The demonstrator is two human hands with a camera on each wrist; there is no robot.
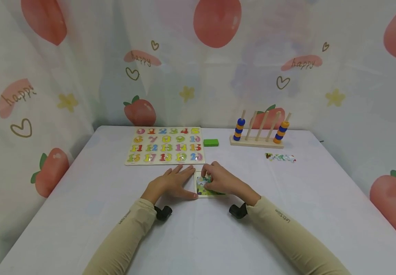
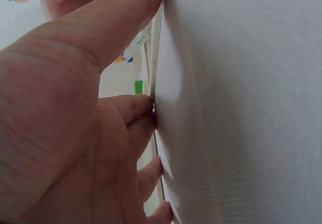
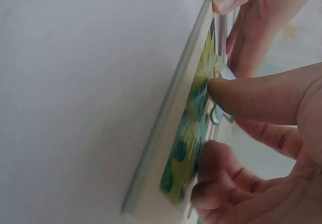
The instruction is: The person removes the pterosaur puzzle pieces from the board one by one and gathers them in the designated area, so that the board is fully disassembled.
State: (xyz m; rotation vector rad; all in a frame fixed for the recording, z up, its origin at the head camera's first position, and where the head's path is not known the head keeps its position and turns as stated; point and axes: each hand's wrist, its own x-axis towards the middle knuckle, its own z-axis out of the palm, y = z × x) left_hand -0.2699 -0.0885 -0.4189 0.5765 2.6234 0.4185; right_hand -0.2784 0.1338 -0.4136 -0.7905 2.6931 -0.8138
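A small jigsaw puzzle board [image 1: 215, 196] with a pale frame and a green picture lies on the table in front of me. My left hand [image 1: 174, 184] rests flat with spread fingers at its left side, the thumb touching the near left corner. Over the board, my right hand [image 1: 221, 179] pinches a light blue puzzle piece [image 3: 217, 114] between thumb and fingers; the piece stands tilted up from the picture in the right wrist view. Curled fingertips of that hand rest on the picture's surface. Part of the picture is hidden beneath the right hand.
A number puzzle board [image 1: 165, 146] lies behind my left hand, with a green block [image 1: 211, 143] beside it. At the back right stands a wooden bead rack [image 1: 256, 143] with blue and orange rings. Joined puzzle pieces [image 1: 281, 157] lie in front of it.
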